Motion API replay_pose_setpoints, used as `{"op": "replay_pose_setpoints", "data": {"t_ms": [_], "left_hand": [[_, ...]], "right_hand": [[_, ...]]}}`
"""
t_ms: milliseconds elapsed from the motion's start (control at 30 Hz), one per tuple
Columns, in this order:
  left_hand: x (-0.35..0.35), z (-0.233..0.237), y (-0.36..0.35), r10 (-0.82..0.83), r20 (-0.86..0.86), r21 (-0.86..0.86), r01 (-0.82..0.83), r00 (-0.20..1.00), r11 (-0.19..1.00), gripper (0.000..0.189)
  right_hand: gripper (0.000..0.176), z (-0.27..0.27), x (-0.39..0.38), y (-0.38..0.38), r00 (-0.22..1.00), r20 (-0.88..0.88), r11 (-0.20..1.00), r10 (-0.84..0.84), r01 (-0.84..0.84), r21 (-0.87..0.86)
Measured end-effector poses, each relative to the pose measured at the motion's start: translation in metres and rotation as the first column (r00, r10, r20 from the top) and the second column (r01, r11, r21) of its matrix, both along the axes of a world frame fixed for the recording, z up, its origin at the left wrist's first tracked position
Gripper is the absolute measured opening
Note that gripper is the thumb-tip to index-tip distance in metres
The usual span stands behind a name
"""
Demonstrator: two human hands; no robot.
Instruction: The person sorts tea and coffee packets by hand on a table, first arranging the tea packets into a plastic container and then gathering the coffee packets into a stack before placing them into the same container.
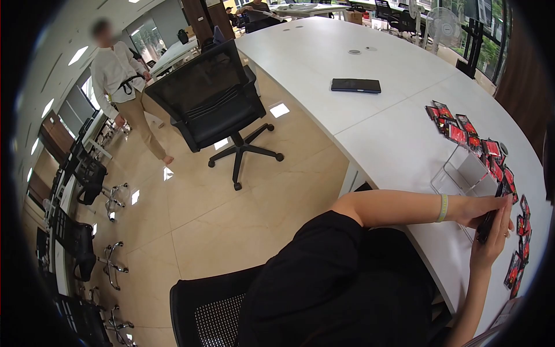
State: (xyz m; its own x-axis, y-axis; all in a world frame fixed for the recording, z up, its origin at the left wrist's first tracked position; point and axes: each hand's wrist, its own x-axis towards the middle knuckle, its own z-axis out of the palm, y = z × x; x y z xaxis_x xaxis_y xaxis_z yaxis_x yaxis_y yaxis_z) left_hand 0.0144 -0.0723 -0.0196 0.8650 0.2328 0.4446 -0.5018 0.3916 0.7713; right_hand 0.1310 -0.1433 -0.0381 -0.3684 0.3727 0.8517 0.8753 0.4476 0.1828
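Observation:
At the right of the head view, my left hand (pixel 481 211), with a pale yellow-green band on the wrist, meets my right hand (pixel 492 242) over the white table (pixel 393 127). Both hands are closed around a black flat object (pixel 486 226), whose kind I cannot make out because fingers cover much of it. My right hand wears a ring. Just beyond my left forearm stands a clear and white rack-like holder (pixel 471 173). Small red and black packets (pixel 457 134) lie in a scattered row past my hands, with several more packets (pixel 513 269) beside my right wrist.
A black slab-like device (pixel 355 85) lies farther along the table. Left of the table is a black office chair (pixel 222 107) on wheels. A person (pixel 124 81) in a white shirt stands on the tiled floor. More chairs (pixel 78 237) line the left side; a fan (pixel 443 28) stands behind.

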Motion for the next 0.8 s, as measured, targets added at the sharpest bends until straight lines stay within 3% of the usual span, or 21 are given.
{"op": "replay_pose_setpoints", "data": {"t_ms": [167,233,267,300,333,367,400,433,500,567,600,667,700,767,800], "left_hand": [[0.004,-0.005,0.001,-0.056,0.068,-0.003,0.057,0.996,0.998,0.058],[0.001,-0.007,-0.003,0.005,0.017,-0.153,-0.003,1.0,0.988,0.055],[0.008,-0.014,0.005,-0.006,0.027,-0.103,0.009,1.0,0.995,0.054],[0.009,-0.019,0.011,0.039,-0.087,-0.132,-0.05,0.995,0.99,0.056],[0.011,-0.022,0.013,0.066,-0.077,-0.141,-0.076,0.995,0.987,0.057],[0.002,-0.016,0.011,0.203,-0.05,-0.04,-0.205,0.978,0.978,0.059],[0.001,-0.004,0.007,0.145,-0.153,-0.224,-0.177,0.977,0.958,0.061],[-0.002,0.001,0.005,0.105,-0.102,-0.3,-0.131,0.989,0.945,0.064],[-0.005,0.015,0.002,0.183,-0.129,-0.397,-0.22,0.975,0.891,0.066],[-0.004,-0.003,0.024,0.008,-0.07,-0.33,-0.031,0.998,0.943,0.068],[-0.009,0.001,0.021,0.019,-0.104,-0.378,-0.057,0.994,0.924,0.071],[-0.014,0.006,0.019,0.042,-0.164,-0.449,-0.112,0.986,0.886,0.075],[-0.015,0.007,0.019,0.053,-0.186,-0.473,-0.137,0.981,0.871,0.077],[-0.015,0.005,0.021,0.026,-0.166,-0.464,-0.101,0.986,0.88,0.078],[-0.016,0.005,0.021,0.03,-0.161,-0.41,-0.095,0.986,0.907,0.077]], "right_hand": [[0.052,0.017,0.005,0.001,0.99,0.133,0.999,-0.043,0.042,0.011],[0.05,0.019,0.004,0.002,0.983,0.177,0.996,-0.052,0.038,0.081],[0.049,0.015,0.005,0.004,0.989,0.141,0.997,-0.051,0.043,0.061],[0.05,0.017,0.006,0.007,0.984,0.167,0.996,-0.055,0.043,0.072],[0.057,0.021,0.003,0.003,0.99,0.144,1.0,-0.001,0.004,-0.019],[0.076,0.022,-0.004,-0.001,0.99,0.123,0.994,-0.07,0.08,-0.08],[0.09,0.021,-0.004,0.001,0.995,0.095,0.998,-0.033,0.039,-0.059],[0.094,0.023,-0.004,0.001,0.995,0.098,0.998,-0.023,0.029,-0.054],[0.087,0.028,0.009,0.002,0.997,0.071,0.999,0.011,-0.008,-0.05],[0.068,0.032,0.043,0.002,0.999,0.002,0.999,-0.035,0.034,0.032],[0.053,0.036,0.056,0.0,0.99,-0.066,0.991,-0.124,0.127,0.034],[0.041,0.028,0.093,0.005,0.887,-0.365,0.958,-0.284,0.243,-0.156],[0.041,0.021,0.115,0.007,0.882,-0.359,0.951,-0.305,0.266,-0.157],[0.036,0.0,0.153,0.011,0.792,-0.316,0.84,-0.523,0.415,-0.35],[0.036,-0.01,0.158,0.015,0.783,-0.317,0.834,-0.535,0.427,-0.35]]}}
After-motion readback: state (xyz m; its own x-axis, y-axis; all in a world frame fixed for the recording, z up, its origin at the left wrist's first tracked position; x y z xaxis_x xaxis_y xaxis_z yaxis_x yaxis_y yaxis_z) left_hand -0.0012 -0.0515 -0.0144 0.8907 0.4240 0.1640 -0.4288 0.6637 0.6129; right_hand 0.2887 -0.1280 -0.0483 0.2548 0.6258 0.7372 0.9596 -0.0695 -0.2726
